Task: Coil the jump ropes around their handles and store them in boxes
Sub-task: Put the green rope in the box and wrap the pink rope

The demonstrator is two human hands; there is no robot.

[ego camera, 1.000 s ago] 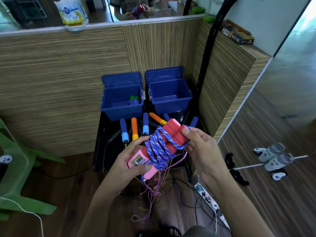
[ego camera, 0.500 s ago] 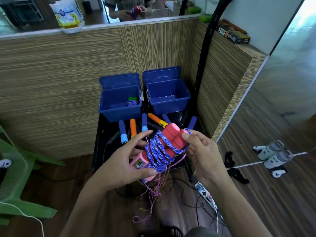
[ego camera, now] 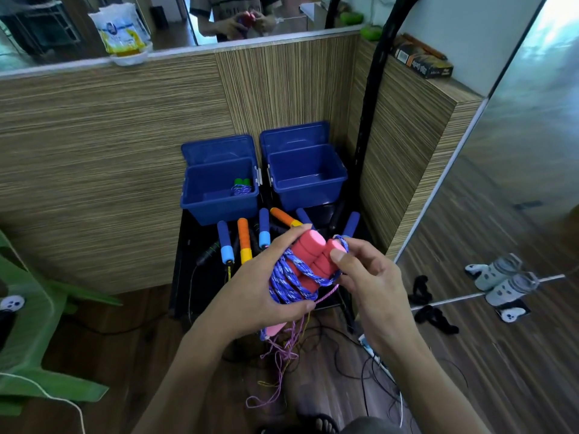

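Note:
My left hand [ego camera: 250, 292] grips a jump rope bundle: two red foam handles [ego camera: 313, 250] side by side with blue braided rope [ego camera: 289, 280] coiled round them. My right hand [ego camera: 366, 274] pinches a loop of that rope at the tip of the right handle. Loose pink and purple cord [ego camera: 279, 349] dangles below the bundle. Ahead stand two open blue boxes. The left box [ego camera: 216, 202] holds a coiled rope with green handles [ego camera: 242, 185]; the right box [ego camera: 305, 189] shows nothing inside. Several uncoiled ropes with blue and orange handles [ego camera: 243, 239] lie on a black stand [ego camera: 185, 277].
A wood-grain partition [ego camera: 125, 151] rises behind the boxes, with a black pole [ego camera: 371, 104] at the corner. A green plastic chair [ego camera: 34, 324] stands at the left. Black cables and a power strip [ego camera: 369, 349] lie on the floor near my feet. A mirror wall [ego camera: 517, 214] is on the right.
My left hand has slid up from the pink counter end to wrap round the coiled middle. The bundle tipped more upright, and my right hand shifted to the handle tip.

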